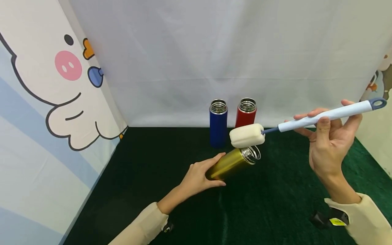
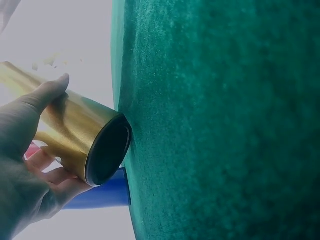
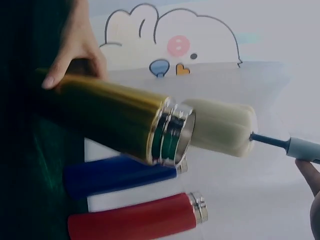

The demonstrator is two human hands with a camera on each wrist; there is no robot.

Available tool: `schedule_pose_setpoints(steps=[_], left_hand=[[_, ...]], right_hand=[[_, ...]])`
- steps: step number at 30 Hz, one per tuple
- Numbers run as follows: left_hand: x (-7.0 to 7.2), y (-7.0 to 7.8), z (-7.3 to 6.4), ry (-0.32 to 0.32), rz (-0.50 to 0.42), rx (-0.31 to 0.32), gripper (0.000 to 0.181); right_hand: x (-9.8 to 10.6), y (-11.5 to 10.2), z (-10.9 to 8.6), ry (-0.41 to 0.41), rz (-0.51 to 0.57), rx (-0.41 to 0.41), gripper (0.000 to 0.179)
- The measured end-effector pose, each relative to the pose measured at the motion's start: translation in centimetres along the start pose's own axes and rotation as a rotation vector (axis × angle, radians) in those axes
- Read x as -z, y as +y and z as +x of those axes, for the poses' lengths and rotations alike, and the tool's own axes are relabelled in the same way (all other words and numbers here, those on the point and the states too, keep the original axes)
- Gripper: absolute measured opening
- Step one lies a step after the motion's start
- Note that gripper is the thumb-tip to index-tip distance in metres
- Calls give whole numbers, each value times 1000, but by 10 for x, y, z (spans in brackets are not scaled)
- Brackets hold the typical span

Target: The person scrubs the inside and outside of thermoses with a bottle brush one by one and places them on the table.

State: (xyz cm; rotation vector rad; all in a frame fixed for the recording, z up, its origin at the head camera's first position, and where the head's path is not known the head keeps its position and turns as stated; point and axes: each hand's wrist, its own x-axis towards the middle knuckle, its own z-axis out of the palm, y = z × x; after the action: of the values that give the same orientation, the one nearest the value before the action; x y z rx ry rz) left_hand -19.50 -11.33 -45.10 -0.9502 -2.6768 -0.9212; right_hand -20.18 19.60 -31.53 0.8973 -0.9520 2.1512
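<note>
My left hand [image 1: 200, 175] grips a gold vacuum flask [image 1: 228, 165] near its base, tilted with its open steel mouth [image 1: 251, 154] up and to the right. In the left wrist view the dark base of the gold flask [image 2: 109, 152] faces the camera. My right hand [image 1: 332, 139] holds the pale blue handle [image 1: 324, 117] of a bottle brush between thumb and fingers. The brush's white sponge head [image 1: 247, 135] points left and overlaps the flask's mouth from above in the head view. The right wrist view shows the sponge [image 3: 222, 127] right at the flask's rim.
A blue flask [image 1: 218, 126] and a red flask [image 1: 246, 114], both without lids, stand upright at the back of the dark green cloth [image 1: 260, 211]. The sponge partly hides the red one. A white curtain [image 1: 171, 68] hangs behind, with a cartoon-printed panel [image 1: 36, 136] at left.
</note>
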Motion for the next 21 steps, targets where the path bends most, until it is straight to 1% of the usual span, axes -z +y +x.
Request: schedule_pose_setpoints(steps=[6, 10, 14, 17, 21], left_hand=[[0, 1, 1, 3, 5, -12, 93], [0, -1, -1, 24, -1, 0, 93], [0, -1, -2, 34, -19, 12, 93], [0, 0, -2, 35, -19, 16, 93], [-1, -2, -1, 56, -18, 35, 93]], right_hand=[[16, -2, -2, 56, -161, 51, 38], [24, -5, -4, 53, -263, 58, 37], [28, -9, -9, 69, -286, 54, 37], [28, -15, -13, 87, -273, 66, 38], [25, -21, -18, 85, -234, 84, 39]])
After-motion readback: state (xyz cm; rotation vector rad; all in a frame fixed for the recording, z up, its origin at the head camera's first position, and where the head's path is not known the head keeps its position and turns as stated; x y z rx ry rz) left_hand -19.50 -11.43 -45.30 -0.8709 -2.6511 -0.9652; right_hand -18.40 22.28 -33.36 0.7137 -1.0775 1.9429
